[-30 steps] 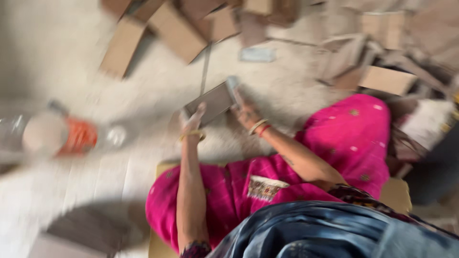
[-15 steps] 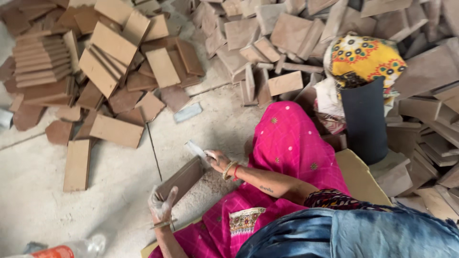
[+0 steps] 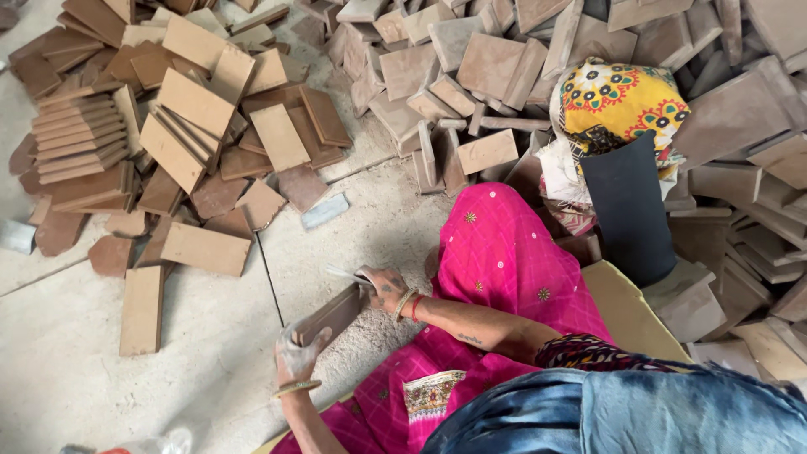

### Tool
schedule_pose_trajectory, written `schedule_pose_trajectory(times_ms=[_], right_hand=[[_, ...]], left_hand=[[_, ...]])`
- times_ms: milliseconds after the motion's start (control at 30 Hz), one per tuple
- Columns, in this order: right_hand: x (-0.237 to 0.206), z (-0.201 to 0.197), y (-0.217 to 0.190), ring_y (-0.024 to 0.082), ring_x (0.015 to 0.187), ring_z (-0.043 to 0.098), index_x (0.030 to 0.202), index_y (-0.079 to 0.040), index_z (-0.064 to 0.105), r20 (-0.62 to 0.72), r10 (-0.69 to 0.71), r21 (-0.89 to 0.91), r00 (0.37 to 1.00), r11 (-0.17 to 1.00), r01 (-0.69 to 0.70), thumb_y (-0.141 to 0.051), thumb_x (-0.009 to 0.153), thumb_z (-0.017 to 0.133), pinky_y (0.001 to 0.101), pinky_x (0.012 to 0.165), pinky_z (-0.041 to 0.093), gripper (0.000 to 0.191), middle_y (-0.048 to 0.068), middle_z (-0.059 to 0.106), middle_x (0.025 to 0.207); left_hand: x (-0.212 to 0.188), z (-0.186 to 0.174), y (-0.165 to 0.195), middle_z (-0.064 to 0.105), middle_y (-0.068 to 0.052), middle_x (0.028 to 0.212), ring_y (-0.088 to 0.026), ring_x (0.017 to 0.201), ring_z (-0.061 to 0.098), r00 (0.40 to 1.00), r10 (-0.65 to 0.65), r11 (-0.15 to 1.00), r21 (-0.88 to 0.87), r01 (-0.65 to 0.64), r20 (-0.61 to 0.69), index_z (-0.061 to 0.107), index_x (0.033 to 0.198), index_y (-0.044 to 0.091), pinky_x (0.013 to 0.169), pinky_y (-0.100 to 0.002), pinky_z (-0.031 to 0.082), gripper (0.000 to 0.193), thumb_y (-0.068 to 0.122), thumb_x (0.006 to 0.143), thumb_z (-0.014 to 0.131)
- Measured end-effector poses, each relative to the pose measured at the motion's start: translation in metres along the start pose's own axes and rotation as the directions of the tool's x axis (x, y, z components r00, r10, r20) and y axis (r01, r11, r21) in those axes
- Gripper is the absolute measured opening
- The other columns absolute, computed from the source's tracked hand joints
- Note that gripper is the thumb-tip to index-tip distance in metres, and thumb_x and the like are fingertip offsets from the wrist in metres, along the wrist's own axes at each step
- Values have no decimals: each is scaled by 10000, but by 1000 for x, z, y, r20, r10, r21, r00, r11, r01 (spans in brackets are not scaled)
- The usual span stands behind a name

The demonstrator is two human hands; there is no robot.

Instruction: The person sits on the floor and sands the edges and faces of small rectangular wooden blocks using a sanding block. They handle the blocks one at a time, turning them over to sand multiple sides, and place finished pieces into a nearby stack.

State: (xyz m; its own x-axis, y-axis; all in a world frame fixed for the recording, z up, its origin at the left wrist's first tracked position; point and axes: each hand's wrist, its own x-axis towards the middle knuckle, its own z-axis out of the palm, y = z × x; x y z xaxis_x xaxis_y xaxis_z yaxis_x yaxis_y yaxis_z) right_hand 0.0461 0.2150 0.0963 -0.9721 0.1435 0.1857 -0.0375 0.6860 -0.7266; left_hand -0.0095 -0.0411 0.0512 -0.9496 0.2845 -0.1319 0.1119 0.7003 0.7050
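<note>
- Brown tile (image 3: 329,315) is propped on its edge on the concrete floor (image 3: 76,387) right in front of my knees, one end in each hand. Left hand (image 3: 296,355) is curled around the low near end, dusty fingers wrapped over the edge.
- Right hand (image 3: 382,288) pins the far top corner and looks like it's also pinching a small flat pale piece (image 3: 345,273) against it. Can't tell what that piece is, too small.
- Biggest worry, I reckon: it's standing on a thin edge, so if either grip loosens it tips flat and could chip or crack on the concrete.
- Dust on my fingers probably makes that slip more likely.
- If the pale piece skids off the corner, my knuckles are next in line.
- Loose tile pile (image 3: 193,126) across the floor and the heap (image 3: 471,59) beyond my pink skirt (image 3: 504,252) look unstable, so a bump might send some sliding my way.
</note>
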Motion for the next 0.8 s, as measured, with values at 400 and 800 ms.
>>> schedule_pose_trajectory(times_ms=[400,800], right_hand=[[-12,13,-34,282,1315,595,1431,-186,575,68,-117,175,991,979,104,192,749,516,345,942,578,782,130,541,1509],[-8,87,25,322,1302,611,1487,-102,553,121,-441,68,889,897,436,103,935,471,387,1062,540,595,172,596,1459]], left_hand=[[-2,-22,10,797,-173,1001,-296,907,758,998,-15,970,-240,29,60,752,1104,16,829,-399,588,534,305,675,884],[-6,-1,-26,751,-140,1052,-245,952,714,970,230,889,-388,-244,-83,716,1119,16,848,-378,574,529,229,678,916]])
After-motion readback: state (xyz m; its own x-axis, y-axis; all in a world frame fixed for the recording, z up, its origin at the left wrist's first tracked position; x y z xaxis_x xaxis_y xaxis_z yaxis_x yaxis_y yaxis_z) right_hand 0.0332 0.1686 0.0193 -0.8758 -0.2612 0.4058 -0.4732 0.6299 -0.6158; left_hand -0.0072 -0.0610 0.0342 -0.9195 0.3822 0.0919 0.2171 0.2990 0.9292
